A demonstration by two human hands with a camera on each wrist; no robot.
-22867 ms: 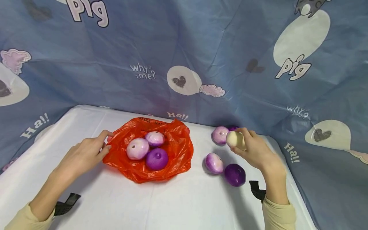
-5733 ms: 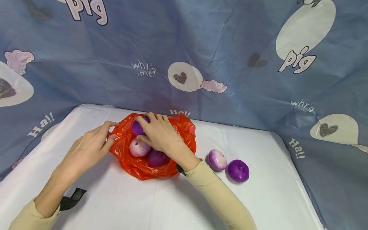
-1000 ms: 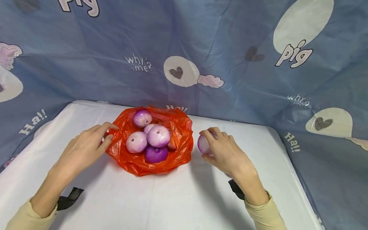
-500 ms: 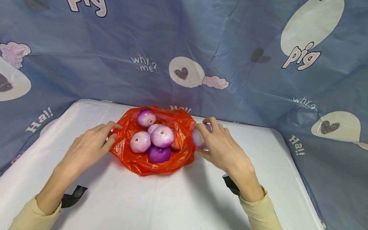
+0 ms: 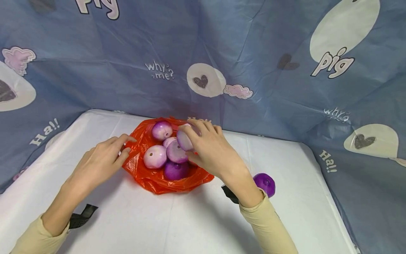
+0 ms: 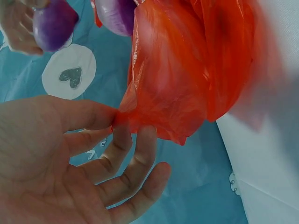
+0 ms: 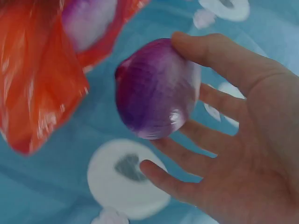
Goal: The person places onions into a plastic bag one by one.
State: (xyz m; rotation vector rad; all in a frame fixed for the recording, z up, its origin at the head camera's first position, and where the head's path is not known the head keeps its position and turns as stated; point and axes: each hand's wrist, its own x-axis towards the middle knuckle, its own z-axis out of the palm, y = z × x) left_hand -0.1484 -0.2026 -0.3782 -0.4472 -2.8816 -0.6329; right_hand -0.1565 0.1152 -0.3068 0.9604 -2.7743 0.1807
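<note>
My left hand [image 5: 98,160] pinches the left edge of a red plastic bag [image 5: 142,178] between thumb and fingers; the left wrist view shows the thin film [image 6: 163,88] at the fingertips. Several purple-and-white onions lie in the spread bag, among them a pale one [image 5: 155,157] and a dark purple one [image 5: 176,171]. Over the bag's right half, my right hand [image 5: 215,150] grips another onion [image 5: 185,137], close above the pile. In the right wrist view that onion [image 7: 156,91] sits between thumb and fingers, its pointed end facing the bag. The hand hides part of the bag's right side.
One dark purple onion [image 5: 265,184] rests on the white-covered table [image 5: 142,225], right of the bag and partly behind the right forearm. A blue printed cloth [image 5: 269,70] rises along the table's back edge.
Over the last second my right hand has carried its onion leftward from beside the bag to above it. Earlier, several onions lay on the right; more are now in the bag.
</note>
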